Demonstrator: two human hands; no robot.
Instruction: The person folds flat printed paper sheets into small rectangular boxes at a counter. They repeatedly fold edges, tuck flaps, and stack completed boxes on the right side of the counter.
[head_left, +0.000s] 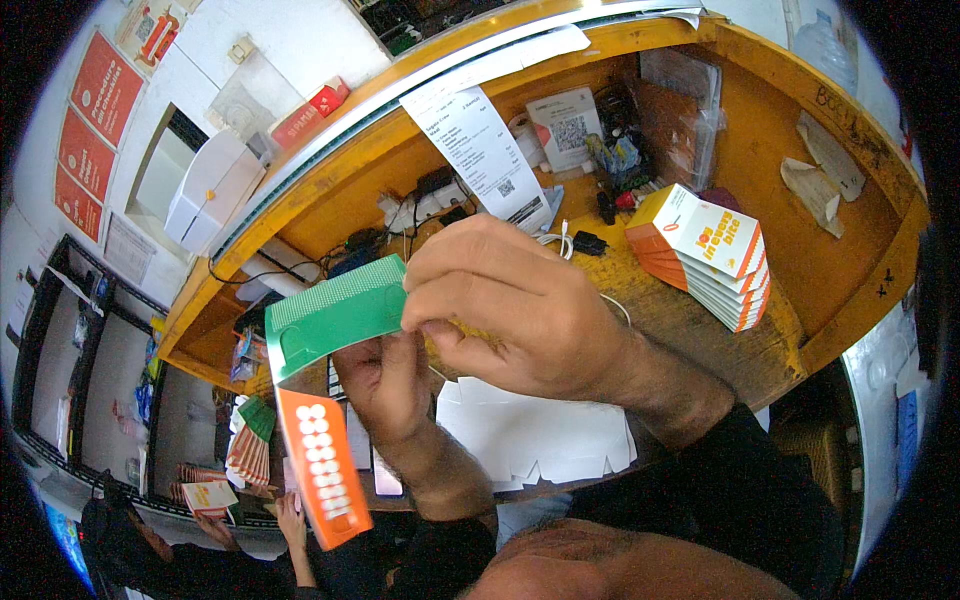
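Observation:
A cardboard carton with a green dotted panel (335, 318) and an orange flap with white dots (322, 460) is held up above the desk, partly folded. My left hand (390, 390) grips it from below and behind; its fingers are partly hidden by the green panel. My right hand (525, 310) is closed in a pinch at the right edge of the green panel, fingertips curled together. Under my wrists, flat white card sheets (535, 435) with notched edges lie on the desk.
A fanned stack of orange and white cartons (705, 255) stands at the right. A long paper receipt (480, 155) hangs from the shelf edge, near cables and a black adapter (590, 243). At lower left, a co-worker's hands (290, 520) are near more folded cartons (250, 445).

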